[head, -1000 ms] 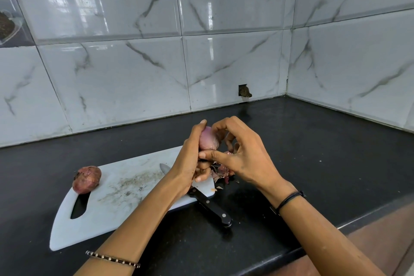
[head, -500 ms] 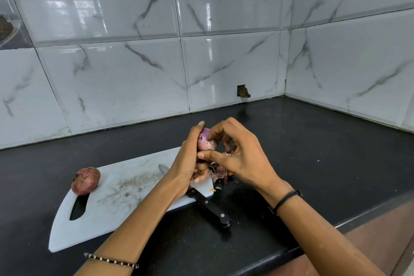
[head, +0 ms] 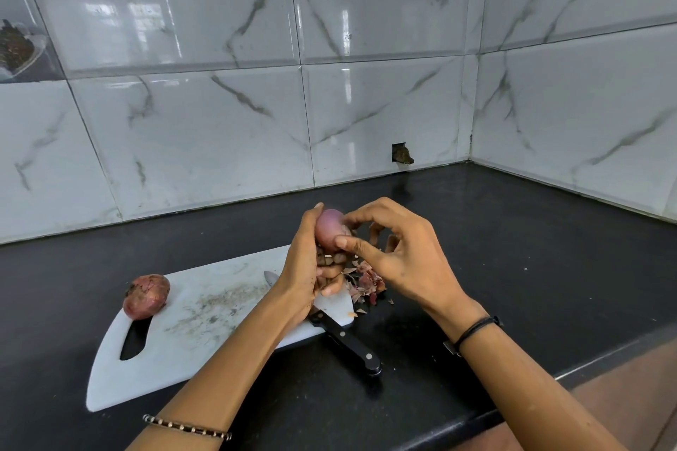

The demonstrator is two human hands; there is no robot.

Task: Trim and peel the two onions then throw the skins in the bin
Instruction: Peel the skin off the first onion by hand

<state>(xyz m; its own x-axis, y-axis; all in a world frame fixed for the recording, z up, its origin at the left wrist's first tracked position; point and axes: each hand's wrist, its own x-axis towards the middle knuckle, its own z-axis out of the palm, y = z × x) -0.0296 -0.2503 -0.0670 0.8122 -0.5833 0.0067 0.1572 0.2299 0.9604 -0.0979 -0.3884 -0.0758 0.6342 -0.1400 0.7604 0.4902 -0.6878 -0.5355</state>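
Closest to me, a beaded bracelet sits on my left forearm and a black cord circles my right wrist. Just below my left hand lies the knife. Its black handle sticks out over the near edge of the white cutting board, its blade runs under that hand, and its tip shows just to the hand's left.

I hold both hands together above the right end of the board. My left hand grips the peeled onion, with fingers curled round its lower part and the thumb standing up along its left side. My right hand pinches the same onion: the thumb presses against its front and the forefinger hooks over its top, while the other fingers are loosely curled behind. The onion looks smooth and pale purple where it shows between my hands.

Under my right palm, at the board's right end, lies a small heap of dry reddish skins, with a few scraps scattered on the black counter.

Well to the left of my left hand, the second onion rests on the board beside its handle slot, wearing its brown skin.

Beyond my hands the counter meets a marble-patterned tile wall, which has a small broken hole at its base, past my right hand.
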